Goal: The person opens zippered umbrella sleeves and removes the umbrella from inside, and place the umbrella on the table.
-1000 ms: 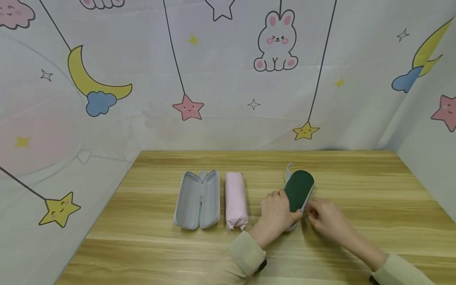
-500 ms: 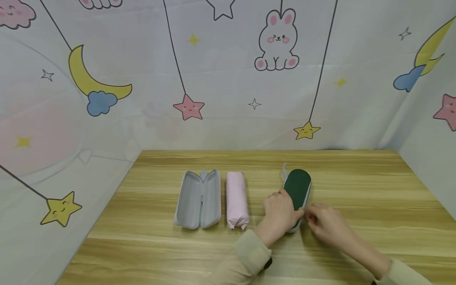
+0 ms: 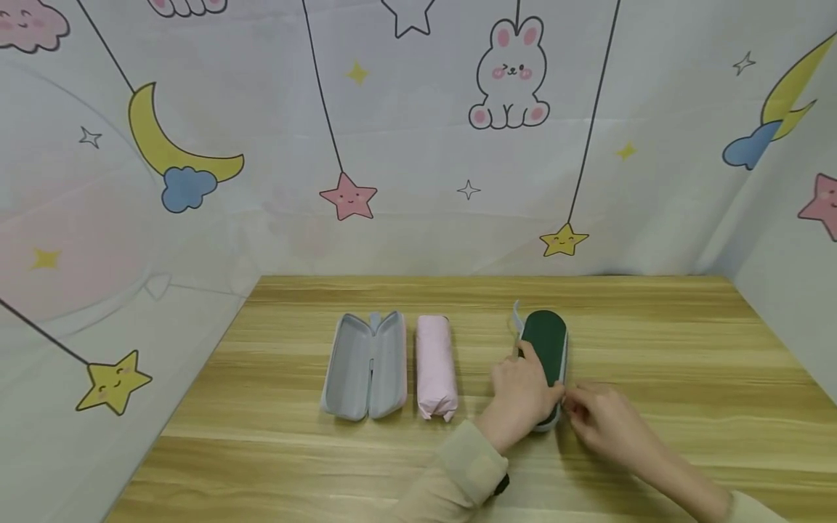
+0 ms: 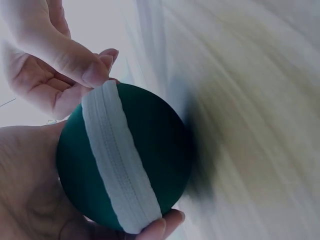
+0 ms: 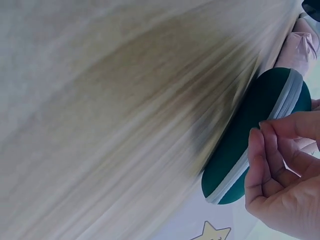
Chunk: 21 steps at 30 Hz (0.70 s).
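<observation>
A dark green zip case [image 3: 547,341] with a light grey zipper band [image 5: 280,102] lies on the table, its long side pointing away from me. My left hand [image 3: 519,392] grips its near half, thumb and fingers on opposite sides, as the left wrist view shows at the rounded end. At the case's right side, my right hand [image 3: 604,418] has thumb and fingertips pinched together on the zipper band. The zipper pull is hidden between those fingertips. From the far left end of the case a grey loop strap [image 3: 516,317] sticks out.
Left of the case lies a pink wrapped bundle [image 3: 436,367], roughly parallel to it. Beyond that, an unzipped case with a grey lining [image 3: 349,367] lies spread on the wooden table [image 3: 275,472]. A white cartoon-print cloth [image 3: 405,247] hangs behind and at both sides.
The green case has turned straighter, its far end swinging left. My right hand has slid toward me along its right side, and my left hand has shifted slightly right.
</observation>
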Each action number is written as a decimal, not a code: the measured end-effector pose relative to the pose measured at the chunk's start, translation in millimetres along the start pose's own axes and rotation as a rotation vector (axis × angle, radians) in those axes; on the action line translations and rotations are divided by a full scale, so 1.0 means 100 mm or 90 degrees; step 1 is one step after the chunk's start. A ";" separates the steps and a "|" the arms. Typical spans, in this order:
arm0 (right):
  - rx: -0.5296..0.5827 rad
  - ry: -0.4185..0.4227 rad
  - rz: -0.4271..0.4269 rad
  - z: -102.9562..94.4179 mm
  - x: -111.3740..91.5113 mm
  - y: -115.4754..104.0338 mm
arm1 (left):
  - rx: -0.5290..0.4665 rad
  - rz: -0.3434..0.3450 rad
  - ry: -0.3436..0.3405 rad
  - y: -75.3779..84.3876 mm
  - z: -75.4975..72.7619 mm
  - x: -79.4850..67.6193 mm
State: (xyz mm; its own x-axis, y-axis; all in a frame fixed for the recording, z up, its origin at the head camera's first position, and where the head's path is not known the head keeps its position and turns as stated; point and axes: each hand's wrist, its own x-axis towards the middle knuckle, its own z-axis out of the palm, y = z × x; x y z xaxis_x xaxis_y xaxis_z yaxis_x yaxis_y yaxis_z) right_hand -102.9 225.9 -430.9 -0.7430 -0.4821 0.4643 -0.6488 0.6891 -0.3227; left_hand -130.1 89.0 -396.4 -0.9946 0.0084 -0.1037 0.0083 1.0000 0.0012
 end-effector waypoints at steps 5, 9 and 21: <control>0.011 -0.015 0.007 -0.02 -0.04 -0.05 | 0.001 0.002 0.001 0.03 0.01 -0.01; 0.018 -0.034 0.017 -0.04 -0.07 -0.08 | 0.006 -0.008 0.002 0.05 0.00 -0.02; 0.010 -0.025 0.010 -0.05 -0.09 -0.07 | 0.122 0.159 0.128 -0.18 -0.16 0.09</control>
State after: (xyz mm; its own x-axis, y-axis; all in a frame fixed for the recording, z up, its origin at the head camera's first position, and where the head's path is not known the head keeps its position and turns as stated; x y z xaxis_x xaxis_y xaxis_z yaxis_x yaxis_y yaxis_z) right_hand -90.9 228.4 -428.9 -0.7584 -0.4924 0.4271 -0.6396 0.6885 -0.3419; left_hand -140.5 71.1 -381.1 -0.9597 0.2710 0.0742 0.2537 0.9492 -0.1862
